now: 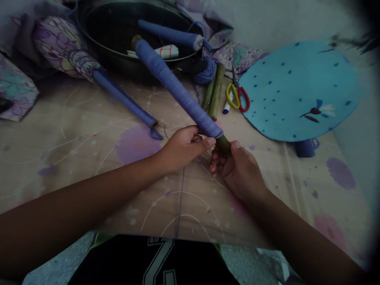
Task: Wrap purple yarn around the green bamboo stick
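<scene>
Floral sheet beneath yarn-wrapped stick, both hands' grip pinching its near end.

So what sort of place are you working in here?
Probably a home craft spot on a floral bedsheet: both hands hold a yarn-wrapped stick, with scissors and a blue fabric fan lying nearby.

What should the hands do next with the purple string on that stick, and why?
Probably wind one more turn of yarn onto the stick: the wrap stops at the left hand, and bare green end shows by the right hand.
</scene>
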{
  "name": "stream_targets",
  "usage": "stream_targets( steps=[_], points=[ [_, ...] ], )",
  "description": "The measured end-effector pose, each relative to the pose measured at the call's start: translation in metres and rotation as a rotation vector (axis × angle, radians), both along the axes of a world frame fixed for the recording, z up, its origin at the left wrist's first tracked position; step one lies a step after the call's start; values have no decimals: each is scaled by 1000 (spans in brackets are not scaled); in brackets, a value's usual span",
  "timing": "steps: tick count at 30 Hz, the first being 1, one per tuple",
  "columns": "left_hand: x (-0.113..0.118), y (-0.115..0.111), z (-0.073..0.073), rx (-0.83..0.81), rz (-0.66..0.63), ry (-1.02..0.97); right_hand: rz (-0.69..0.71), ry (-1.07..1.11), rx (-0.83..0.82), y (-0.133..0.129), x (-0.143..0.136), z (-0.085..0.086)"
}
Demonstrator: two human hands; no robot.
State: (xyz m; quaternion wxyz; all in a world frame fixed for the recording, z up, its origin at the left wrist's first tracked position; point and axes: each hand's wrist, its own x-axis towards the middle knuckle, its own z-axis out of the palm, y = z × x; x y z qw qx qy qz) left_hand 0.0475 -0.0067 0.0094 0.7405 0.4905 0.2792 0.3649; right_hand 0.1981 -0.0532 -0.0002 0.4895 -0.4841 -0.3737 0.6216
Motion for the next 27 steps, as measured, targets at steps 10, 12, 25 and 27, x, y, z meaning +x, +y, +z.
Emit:
stream_targets(
  steps=[10,12,25,27],
  points=[
    [-3,-1,4,-3,33,50,55,51,-50,2,2,5],
    [-2,-1,4,2,19,52,41,35,-45,1,1,5],
    [-3,-1,1,15,53,56,216,46,-118,2,8,5],
    [-2,-2,-1,21,67,75,237,56,-122,3,8,6]
  ],
)
